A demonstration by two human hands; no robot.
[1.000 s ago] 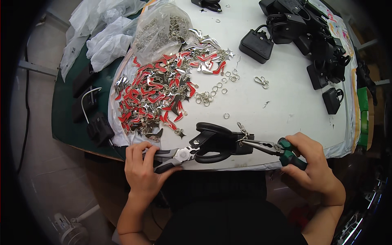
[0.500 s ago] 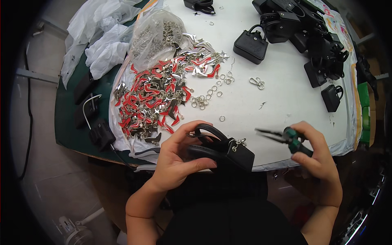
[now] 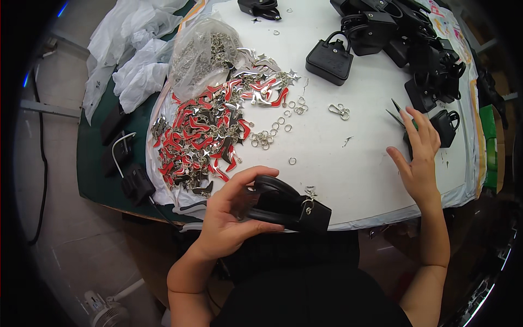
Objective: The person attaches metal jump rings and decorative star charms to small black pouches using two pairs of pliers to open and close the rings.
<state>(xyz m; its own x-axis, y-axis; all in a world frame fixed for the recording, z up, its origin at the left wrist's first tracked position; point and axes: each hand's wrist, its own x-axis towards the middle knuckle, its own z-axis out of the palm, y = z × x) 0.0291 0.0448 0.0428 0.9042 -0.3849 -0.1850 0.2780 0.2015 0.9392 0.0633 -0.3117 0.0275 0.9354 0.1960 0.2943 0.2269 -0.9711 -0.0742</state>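
**Small black bag in hand, charm already clipped on**

The white surface (image 3: 327, 158) carries everything, laid over a green mat at its left edge. Crumpled white plastic bags (image 3: 131, 65) lie at the far left, and beside them a clear bag of metal rings (image 3: 201, 52). The biggest spread is the pile of red, black and silver shoe-shaped charms (image 3: 212, 133), fanned out across the left half of the surface. At the far right a heap of small black bags (image 3: 414, 43) is stacked, with one more black bag (image 3: 329, 57) standing apart from it near the middle.

The left hand (image 3: 229, 218) grips a small black bag (image 3: 291, 207) at the near edge of the surface, fingers wrapped over its curved handle. A silver clasp with a small charm (image 3: 309, 199) hangs at the handle's base, so the fitting on this piece looks done. The right hand (image 3: 419, 158) is spread flat, fingers loose, over a pair of green-handled pliers (image 3: 403, 117) lying on the surface; whether it touches them is hard to tell.

Judging by the large charm pile against the bags on the right, plenty of work appears to remain. Loose split rings (image 3: 269, 133) are scattered between pile and bags, and a lone swivel clasp (image 3: 340, 110) lies just beyond them.
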